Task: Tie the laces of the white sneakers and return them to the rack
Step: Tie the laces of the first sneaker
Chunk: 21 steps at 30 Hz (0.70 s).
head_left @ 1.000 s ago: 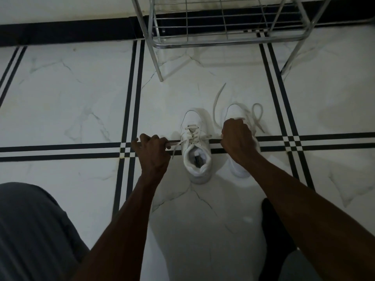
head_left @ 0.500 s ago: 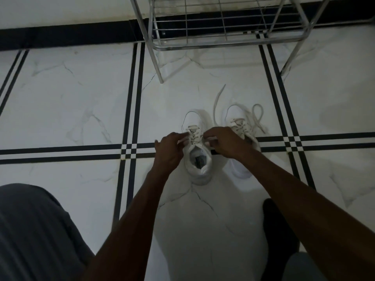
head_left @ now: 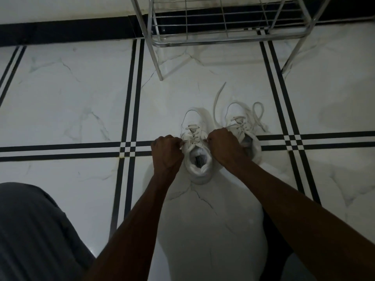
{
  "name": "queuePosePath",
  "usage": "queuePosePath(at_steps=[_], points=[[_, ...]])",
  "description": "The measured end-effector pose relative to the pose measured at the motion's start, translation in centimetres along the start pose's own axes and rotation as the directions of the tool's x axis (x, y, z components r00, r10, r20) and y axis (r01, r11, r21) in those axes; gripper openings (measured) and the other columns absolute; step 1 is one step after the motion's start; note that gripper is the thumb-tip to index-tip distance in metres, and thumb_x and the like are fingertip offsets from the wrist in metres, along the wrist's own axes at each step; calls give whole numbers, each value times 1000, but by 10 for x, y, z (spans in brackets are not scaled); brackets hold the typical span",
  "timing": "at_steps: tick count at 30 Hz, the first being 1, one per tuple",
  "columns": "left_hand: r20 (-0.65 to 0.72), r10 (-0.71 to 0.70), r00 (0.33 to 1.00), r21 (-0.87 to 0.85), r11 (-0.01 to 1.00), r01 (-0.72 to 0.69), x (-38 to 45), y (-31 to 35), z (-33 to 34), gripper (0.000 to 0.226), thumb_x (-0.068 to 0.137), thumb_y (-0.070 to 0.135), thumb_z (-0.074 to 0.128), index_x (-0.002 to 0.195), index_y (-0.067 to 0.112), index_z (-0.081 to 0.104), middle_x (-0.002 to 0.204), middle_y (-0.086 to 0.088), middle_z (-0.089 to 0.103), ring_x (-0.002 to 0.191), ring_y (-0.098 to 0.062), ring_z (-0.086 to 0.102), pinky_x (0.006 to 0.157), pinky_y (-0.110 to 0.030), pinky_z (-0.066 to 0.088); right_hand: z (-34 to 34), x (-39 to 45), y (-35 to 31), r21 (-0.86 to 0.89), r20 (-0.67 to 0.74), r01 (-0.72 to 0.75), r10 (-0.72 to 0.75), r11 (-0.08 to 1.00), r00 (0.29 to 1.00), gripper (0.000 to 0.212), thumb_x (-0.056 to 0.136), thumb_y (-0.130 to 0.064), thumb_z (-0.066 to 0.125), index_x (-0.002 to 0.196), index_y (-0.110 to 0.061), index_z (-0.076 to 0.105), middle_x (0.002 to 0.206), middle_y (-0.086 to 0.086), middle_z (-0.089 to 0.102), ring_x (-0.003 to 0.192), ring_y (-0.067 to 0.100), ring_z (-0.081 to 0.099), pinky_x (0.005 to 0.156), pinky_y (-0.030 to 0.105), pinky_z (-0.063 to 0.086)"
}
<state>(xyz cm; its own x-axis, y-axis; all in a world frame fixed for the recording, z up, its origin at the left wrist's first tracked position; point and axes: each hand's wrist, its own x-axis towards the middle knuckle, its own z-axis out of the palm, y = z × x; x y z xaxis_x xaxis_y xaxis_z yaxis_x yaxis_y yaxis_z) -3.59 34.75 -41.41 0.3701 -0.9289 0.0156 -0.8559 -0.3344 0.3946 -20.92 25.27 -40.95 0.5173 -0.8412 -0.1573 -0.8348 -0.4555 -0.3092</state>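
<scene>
Head view looks down on a glossy white marble-patterned floor [head_left: 60,102] crossed by double black inlay stripes. At the far left a grey-clad knee [head_left: 30,230] fills the lower corner. Moving right, the left hand [head_left: 166,153] sits just beside the near sneaker [head_left: 197,157], its fingers curled closed and pinching a lace end at the shoe's left side. That sneaker is white, smooth and rounded, toe pointing away, with flat off-white laces criss-crossed over the tongue and a dark label visible inside its open collar. The right hand [head_left: 225,147] mirrors the left on the shoe's other side, fingers closed on the opposite lace end; the lace itself is mostly hidden under the knuckles. Just right of it stands the second sneaker [head_left: 241,126], also white, partly covered by the right wrist, its loose laces [head_left: 257,110] trailing onto the floor in one long strand and one loop. Both shoes stand upright on the floor, side by side, near the crossing of the black stripes. Beyond them, at the top, is a chrome wire rack [head_left: 223,37] with thin rod shelving and two slanted tubular legs in view, against a black skirting band [head_left: 71,31]. Count: two sneakers, two hands, one rack.
</scene>
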Motion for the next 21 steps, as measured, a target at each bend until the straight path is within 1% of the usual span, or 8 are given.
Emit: queuePosePath(at_steps=[2,4,6,8,11,15,18,21], points=[[37,-115,993,-277,953,121,-2,2,1,19,90,22,65,92,10,80,89,-9,79,85,-28,74,79,-45,60,0,2,0,120,-10,-42,43,992,999,21,87,-5,57,67,-11,57,71,17,66,74,34,68,58,29,40],[126,-207,970,-466,851,242,-5,4,0,30,95,36,59,101,11,75,97,-6,78,90,-23,74,84,-47,61,-3,3,0,278,19,-87,86,957,996,14,91,-10,56,81,-8,65,80,15,68,81,31,67,66,31,48],[218,-268,938,-551,760,345,-7,6,-1,42,100,52,51,107,16,71,103,-4,76,96,-22,73,90,-50,60,-7,3,-4,442,138,-200,154,875,978,16,94,-19,54,102,-10,64,94,12,69,87,28,65,76,35,52],[314,-312,897,-629,639,442,-6,9,-6,58,99,66,39,112,20,70,111,-6,75,104,-24,72,95,-52,59,-7,3,-10,581,253,-314,200,751,947,16,96,-27,51,106,-17,59,100,8,69,92,28,66,84,43,56],[403,-316,859,-689,512,513,-2,2,-15,72,103,68,24,131,18,68,126,-8,73,114,-23,69,96,-44,60,-5,4,-25,686,272,-332,195,647,942,20,97,-36,51,110,-22,59,109,6,69,99,25,65,89,47,56],[365,-338,868,-706,508,494,2,-16,-33,77,106,64,15,134,15,68,131,-11,72,120,-25,67,103,-46,57,-1,5,-46,756,349,-368,143,542,926,24,98,-32,51,119,-24,59,122,6,65,104,24,65,90,46,59],[351,-378,857,-674,534,511,7,-23,-38,75,107,61,17,133,11,68,128,-10,71,119,-24,65,108,-46,53,0,5,-48,730,337,-337,115,595,934,30,99,-22,46,128,-22,57,128,6,62,109,24,62,87,37,55],[134,-370,919,-565,733,378,11,-13,-36,52,109,50,34,116,14,70,116,-10,72,112,-24,66,103,-44,53,-9,1,-38,699,268,-298,149,650,952,31,99,-18,47,127,-20,59,127,3,61,114,20,60,82,32,53]])
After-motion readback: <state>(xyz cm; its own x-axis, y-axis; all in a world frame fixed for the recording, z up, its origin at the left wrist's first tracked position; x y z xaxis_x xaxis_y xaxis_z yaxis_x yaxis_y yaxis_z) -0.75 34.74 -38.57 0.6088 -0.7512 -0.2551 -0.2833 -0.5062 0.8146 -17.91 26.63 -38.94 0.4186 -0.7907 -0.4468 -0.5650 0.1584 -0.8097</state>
